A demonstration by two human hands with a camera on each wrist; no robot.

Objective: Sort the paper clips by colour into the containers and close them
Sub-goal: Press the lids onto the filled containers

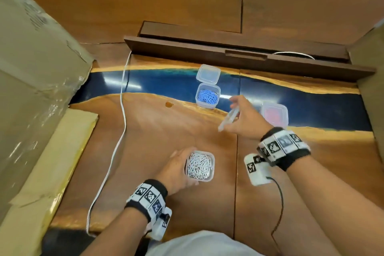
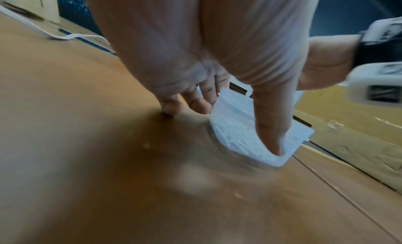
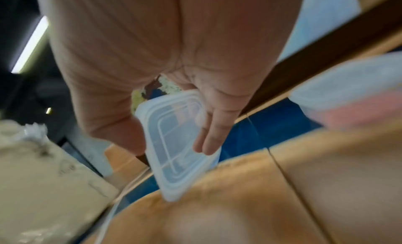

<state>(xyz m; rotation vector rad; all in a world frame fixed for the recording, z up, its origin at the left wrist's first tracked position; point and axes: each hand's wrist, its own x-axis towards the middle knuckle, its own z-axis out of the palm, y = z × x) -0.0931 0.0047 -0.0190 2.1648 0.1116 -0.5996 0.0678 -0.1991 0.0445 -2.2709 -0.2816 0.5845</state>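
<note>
Three clear containers [image 1: 200,166] are in view: one of white clips, one of blue [image 1: 207,95], one of red [image 1: 274,114]. Two loose lids [image 1: 208,73] show, one at twelve o'clock of the blue. Two hands [image 1: 174,170] are in view.

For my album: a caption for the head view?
Left hand steadies the white-clip container; right hand holds its lid.

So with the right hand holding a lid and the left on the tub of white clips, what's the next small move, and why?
Probably bring the clear lid in the right hand down onto the open container of white paper clips, which the left hand grips on the table. That container is full and uncovered; the red-clip container already looks lidded.
</note>
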